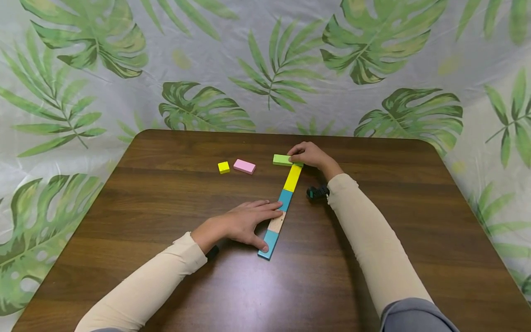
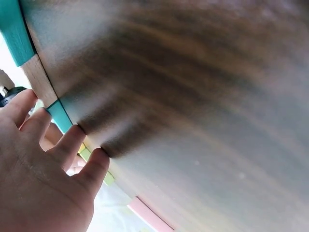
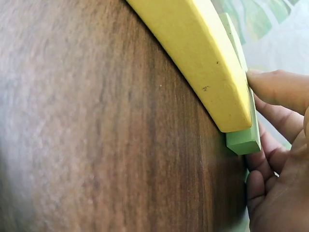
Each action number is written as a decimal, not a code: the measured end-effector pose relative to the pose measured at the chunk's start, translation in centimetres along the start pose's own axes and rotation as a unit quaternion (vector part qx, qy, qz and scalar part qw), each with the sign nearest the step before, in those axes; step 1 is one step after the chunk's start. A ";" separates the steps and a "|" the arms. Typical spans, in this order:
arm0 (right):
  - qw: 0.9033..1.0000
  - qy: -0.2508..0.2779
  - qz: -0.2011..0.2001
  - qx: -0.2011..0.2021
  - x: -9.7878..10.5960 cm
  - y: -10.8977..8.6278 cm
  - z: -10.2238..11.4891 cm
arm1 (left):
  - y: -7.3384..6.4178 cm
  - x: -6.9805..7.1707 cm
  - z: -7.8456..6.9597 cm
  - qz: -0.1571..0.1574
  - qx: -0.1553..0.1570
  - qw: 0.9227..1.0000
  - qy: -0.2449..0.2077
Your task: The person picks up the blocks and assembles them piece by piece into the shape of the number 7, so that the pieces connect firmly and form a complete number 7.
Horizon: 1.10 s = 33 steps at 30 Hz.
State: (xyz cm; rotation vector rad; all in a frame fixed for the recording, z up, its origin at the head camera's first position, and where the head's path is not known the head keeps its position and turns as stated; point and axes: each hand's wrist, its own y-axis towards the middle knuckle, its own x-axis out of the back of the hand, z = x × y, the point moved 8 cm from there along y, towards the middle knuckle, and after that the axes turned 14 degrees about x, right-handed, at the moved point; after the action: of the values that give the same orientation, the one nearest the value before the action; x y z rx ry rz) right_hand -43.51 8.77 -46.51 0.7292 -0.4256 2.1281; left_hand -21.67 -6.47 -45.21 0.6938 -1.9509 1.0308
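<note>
A line of flat blocks runs up the table in the head view. From the near end come a blue block, a bare-wood block, a second blue block and a long yellow block. Across the far end lies a light green block, which the right hand pinches near its right end between thumb and fingers. With fingers spread, the left hand rests on the line: its thumb touches the near blue block, its fingertips the wooden and farther blue blocks.
A small yellow block and a pink block lie apart, left of the green one. The brown wooden table ends at a leaf-patterned cloth behind it.
</note>
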 end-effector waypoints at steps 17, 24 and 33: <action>1.000 0.009 -0.003 -0.005 0.0 -0.2 -0.1 | 0.0 0.0 0.0 -0.001 0.001 1.000 -0.003; 1.000 0.006 -0.004 -0.002 0.1 -0.3 -0.2 | -0.1 0.0 0.0 0.001 -0.001 1.000 0.002; 1.000 0.004 -0.008 -0.002 0.4 -0.3 -0.5 | -0.3 0.1 0.0 0.005 -0.002 1.000 0.011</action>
State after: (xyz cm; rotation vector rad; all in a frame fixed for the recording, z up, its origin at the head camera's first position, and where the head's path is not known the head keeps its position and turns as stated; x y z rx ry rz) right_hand -43.65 9.44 -46.64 0.7186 -0.4179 2.1139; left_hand -21.51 -6.58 -44.97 0.6692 -1.9391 1.0355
